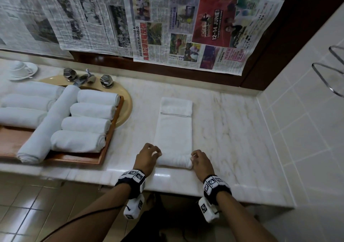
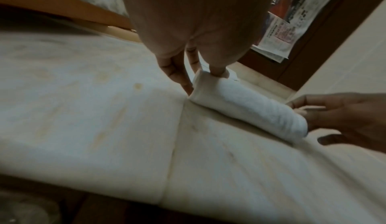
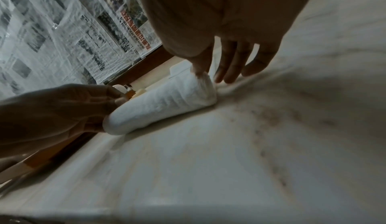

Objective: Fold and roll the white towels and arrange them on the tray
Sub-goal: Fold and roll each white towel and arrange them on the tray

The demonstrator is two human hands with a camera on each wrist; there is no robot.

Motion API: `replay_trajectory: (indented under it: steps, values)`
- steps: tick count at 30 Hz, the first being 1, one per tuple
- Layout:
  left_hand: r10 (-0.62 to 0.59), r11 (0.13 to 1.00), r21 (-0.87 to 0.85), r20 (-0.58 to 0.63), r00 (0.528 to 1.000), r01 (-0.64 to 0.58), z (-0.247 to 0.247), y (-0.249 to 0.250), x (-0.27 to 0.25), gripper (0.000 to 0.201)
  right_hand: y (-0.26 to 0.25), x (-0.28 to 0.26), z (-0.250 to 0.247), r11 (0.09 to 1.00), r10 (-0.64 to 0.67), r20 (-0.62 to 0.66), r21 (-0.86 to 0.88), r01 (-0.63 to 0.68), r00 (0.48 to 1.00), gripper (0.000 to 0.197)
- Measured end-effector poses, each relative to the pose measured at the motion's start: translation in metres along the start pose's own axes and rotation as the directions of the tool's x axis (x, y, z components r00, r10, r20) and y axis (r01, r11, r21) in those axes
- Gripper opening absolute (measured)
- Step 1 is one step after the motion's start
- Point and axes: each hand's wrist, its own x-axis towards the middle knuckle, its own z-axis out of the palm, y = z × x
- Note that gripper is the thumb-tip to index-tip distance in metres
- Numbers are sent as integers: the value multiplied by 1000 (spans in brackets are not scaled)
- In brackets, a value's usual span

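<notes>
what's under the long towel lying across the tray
The long towel lies across the tray, between three rolled towels and four more, possibly overlapping them. Whatever lies directly under it is covered.

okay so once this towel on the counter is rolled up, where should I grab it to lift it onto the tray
Probably across the roll's middle, from above, fingers wrapping over the loose outer edge so it can't unwind. The towel is soft, and right now the left hand and right hand only pinch its ends.

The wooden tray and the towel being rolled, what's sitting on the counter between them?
Nothing: in the head view only bare marble counter separates the wooden tray from the towel; near the edge, the left hand sits at the roll's end.
</notes>
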Motion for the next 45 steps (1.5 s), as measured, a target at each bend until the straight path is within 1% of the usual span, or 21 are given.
replay_trajectory:
  steps: [2,3,4,6,8,11,14,16,19,22,24,27,28,30,31,32,35,36,37,41,45]
  values:
    - [81,997,-21,7,997,-81,0,-7,-4,19,0,-3,4,997,-56,-74,43,59,996,14]
    - [128,992,-7,42,991,-127,-1,-11,-6,25,0,-5,4,992,-107,-109,62,114,988,15]
    - [166,985,31,95,982,-169,-1,-17,-8,33,0,-6,5,982,-163,-134,70,173,977,18]
    - [181,970,132,173,968,-205,-1,-25,-8,45,0,-10,6,962,-258,-162,52,270,952,23]
    - [172,952,225,161,972,-206,-2,-25,-4,44,5,-14,11,947,-319,-151,-15,321,936,23]
    - [178,938,270,169,969,-219,-3,-17,4,43,19,-21,16,926,-366,-39,-114,360,930,40]
    - [141,917,339,212,967,-208,-3,-6,8,35,17,-18,13,927,-337,71,-152,344,939,55]
    - [75,904,393,244,967,-170,-3,-2,8,30,10,-13,12,930,-310,63,-187,316,949,52]
    - [18,916,383,266,964,-123,-3,0,4,28,1,-10,9,942,-284,68,-168,291,957,44]
    - [-27,951,302,291,956,-65,-2,-9,-5,28,4,-13,4,956,-262,121,-101,275,957,38]
    - [-40,975,218,305,952,-29,-3,-18,-13,31,7,-19,1,971,-238,112,-2,240,965,33]
    - [1,998,63,292,956,-20,-1,-29,-24,62,11,-27,0,979,-173,89,121,162,981,28]
    - [2,999,30,281,960,-11,-2,-27,-27,61,12,-29,1,978,-170,85,134,158,982,27]
    - [-4,1000,-8,218,976,6,-5,-19,-31,36,12,-30,2,977,-179,77,130,168,981,25]
    - [19,1000,-4,178,984,-19,-6,-15,-33,24,11,-31,2,980,-174,72,112,166,982,23]
    - [62,997,36,137,989,-68,-6,-13,-34,19,9,-32,2,983,-162,65,94,156,985,21]
    - [211,937,266,87,974,-227,-4,-13,-43,8,7,-37,1,991,-118,48,70,114,992,22]
    - [237,918,306,85,968,-252,-3,-14,-46,7,7,-38,1,992,-98,41,80,95,994,23]
    - [241,913,317,93,966,-258,-3,-15,-50,11,7,-38,1,992,-81,31,96,78,996,24]
    - [250,884,365,159,955,-292,-2,-28,-57,43,8,-31,0,991,-29,36,133,24,999,22]
    - [179,884,402,179,967,-238,1,-22,-40,49,0,-20,-2,991,-3,33,135,-1,999,17]
